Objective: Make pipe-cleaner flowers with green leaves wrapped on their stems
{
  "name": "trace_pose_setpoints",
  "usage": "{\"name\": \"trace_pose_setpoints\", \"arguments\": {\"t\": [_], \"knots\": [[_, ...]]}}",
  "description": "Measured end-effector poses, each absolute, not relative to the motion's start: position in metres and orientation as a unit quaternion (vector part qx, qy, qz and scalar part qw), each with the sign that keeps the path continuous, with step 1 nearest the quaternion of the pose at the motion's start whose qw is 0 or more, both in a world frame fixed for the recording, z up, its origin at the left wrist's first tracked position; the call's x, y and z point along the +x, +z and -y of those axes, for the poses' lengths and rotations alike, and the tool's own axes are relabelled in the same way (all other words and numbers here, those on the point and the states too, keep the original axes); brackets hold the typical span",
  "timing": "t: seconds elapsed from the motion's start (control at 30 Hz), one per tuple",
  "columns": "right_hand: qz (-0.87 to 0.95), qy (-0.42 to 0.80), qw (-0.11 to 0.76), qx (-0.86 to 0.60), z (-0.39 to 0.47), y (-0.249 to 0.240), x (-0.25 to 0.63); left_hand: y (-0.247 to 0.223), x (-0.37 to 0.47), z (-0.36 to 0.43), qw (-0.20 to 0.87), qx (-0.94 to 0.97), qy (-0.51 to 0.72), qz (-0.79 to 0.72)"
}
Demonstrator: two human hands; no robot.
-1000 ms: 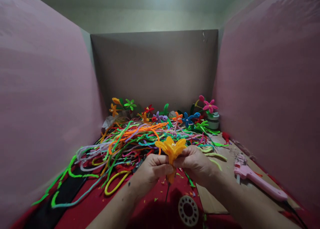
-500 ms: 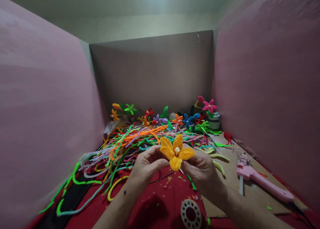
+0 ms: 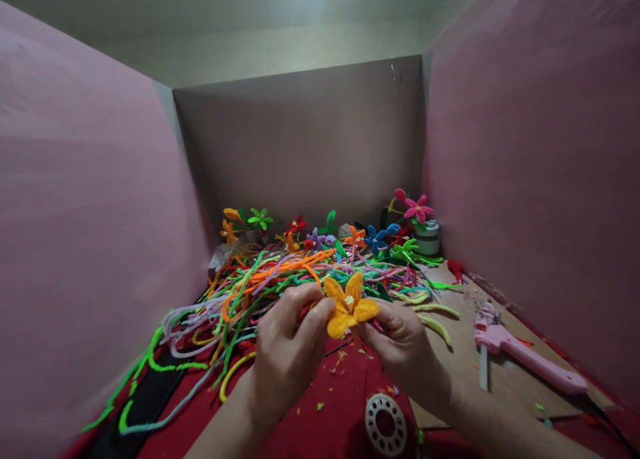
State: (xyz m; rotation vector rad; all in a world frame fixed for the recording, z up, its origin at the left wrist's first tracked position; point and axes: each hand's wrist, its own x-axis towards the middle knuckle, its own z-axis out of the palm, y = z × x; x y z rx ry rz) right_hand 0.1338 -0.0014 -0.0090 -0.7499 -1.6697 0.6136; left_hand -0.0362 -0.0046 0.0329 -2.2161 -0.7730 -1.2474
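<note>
Head view, the only one; clock face hubbed on the yellow flower [image 3: 350, 307], twelve toward the back wall [image 3: 310, 145]; flower is held up over the red worktop [image 3: 327, 385], bloom tilted toward the wearer, pale bead-like centre showing.

Left hand [image 3: 290, 345] at eight o'clock; its grip appears to pinch thumb and forefinger on the petal at nine, the petal mostly hidden by them; right hand [image 3: 403, 332] between three and four; its grip closes low behind the bloom near five; whether on petal base or stem, cannot tell.

Handling, by judgement: very light, fuzzy, not slippery; petals soft but likely wired, so they should bend and stay bent; centre looks the fragile part, best left untouched; surest hold at the base where petals gather, with single petals taken near their tips for shaping.

Around: heap of fuzzy stems [image 3: 280, 272], ten to one; pink flower [image 3: 419, 209], half past one; lidded jar [image 3: 427, 242], two; pink glue gun [image 3: 533, 363] on cardboard [image 3: 447, 372], between three and four; pale holed disc [image 3: 385, 407], five.
</note>
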Motion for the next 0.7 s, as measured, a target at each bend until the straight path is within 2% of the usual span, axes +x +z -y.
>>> {"name": "trace_pose_setpoints", "arguments": {"t": [0.07, 0.27, 0.53, 0.7], "knots": [[0.703, 0.273, 0.577, -0.313, 0.003, -0.010, 0.133, 0.028, -0.034, 0.003, 0.240, -0.804, -0.461, 0.288], [0.702, 0.272, 0.583, -0.305, 0.004, -0.010, 0.133, 0.020, -0.031, 0.003, 0.149, -0.800, -0.489, 0.315], [0.703, 0.242, 0.584, -0.326, 0.002, -0.004, 0.135, 0.037, -0.029, 0.022, 0.227, -0.799, -0.463, 0.311], [0.686, 0.260, 0.588, -0.340, 0.005, -0.006, 0.131, 0.025, -0.022, 0.024, 0.273, -0.817, -0.443, 0.247]]}}
